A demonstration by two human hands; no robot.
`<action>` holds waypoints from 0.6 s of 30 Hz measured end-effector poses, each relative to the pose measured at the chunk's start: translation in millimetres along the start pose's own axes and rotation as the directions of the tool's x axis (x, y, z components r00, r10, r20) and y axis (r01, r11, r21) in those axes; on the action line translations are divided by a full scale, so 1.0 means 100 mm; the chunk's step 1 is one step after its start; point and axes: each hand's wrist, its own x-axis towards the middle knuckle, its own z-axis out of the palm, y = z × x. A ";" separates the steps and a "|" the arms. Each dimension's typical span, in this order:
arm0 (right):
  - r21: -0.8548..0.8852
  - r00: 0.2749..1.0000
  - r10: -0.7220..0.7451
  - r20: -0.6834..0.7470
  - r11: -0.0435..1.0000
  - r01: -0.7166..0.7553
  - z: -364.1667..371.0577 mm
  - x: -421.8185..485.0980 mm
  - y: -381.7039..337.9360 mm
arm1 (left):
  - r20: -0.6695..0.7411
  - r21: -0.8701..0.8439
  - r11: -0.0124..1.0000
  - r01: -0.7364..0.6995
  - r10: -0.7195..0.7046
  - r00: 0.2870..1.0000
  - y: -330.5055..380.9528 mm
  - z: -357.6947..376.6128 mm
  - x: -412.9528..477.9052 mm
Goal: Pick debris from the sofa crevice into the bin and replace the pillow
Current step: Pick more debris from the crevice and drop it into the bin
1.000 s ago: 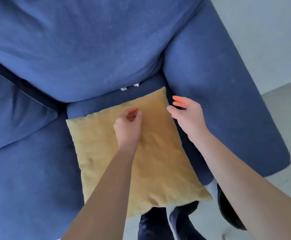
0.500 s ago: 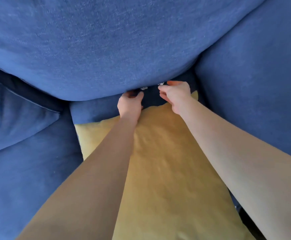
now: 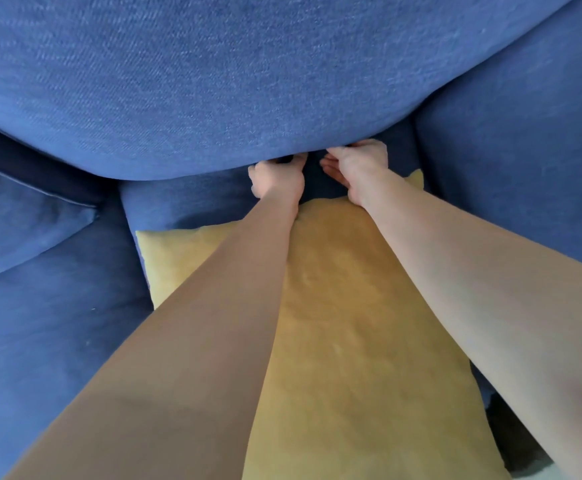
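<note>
A yellow pillow [image 3: 352, 341] lies flat on the blue sofa seat [image 3: 178, 206], under both of my forearms. My left hand [image 3: 277, 178] and my right hand [image 3: 355, 168] are side by side at the dark crevice [image 3: 314, 168] under the bulging back cushion [image 3: 213, 81]. On both hands the fingers curl into the gap and the fingertips are hidden by the cushion's lower edge. No debris shows, and I cannot tell whether either hand holds any. The bin is out of view.
The sofa's right armrest [image 3: 525, 168] rises beside my right arm. A second seat cushion [image 3: 23, 220] lies at the left. A dark object [image 3: 511, 441] shows on the floor at the lower right, past the pillow's corner.
Both hands left the pillow and reached forward into the crevice as my head leaned closer. The small white bits seen at the gap earlier are now hidden by my fingers.
</note>
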 end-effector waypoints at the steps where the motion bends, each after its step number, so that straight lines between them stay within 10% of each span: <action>1: -0.020 1.000 0.010 -0.004 1.000 -0.010 0.01 0.01 -0.02 | -0.008 0.003 1.000 -0.005 0.005 1.000 -0.02 0.03 0.04; 18: -0.004 0.982 0.010 0.187 1.000 -0.009 -0.79 -0.57 -0.37 | 0.129 0.239 0.927 -0.290 0.266 0.955 0.25 -0.47 -0.97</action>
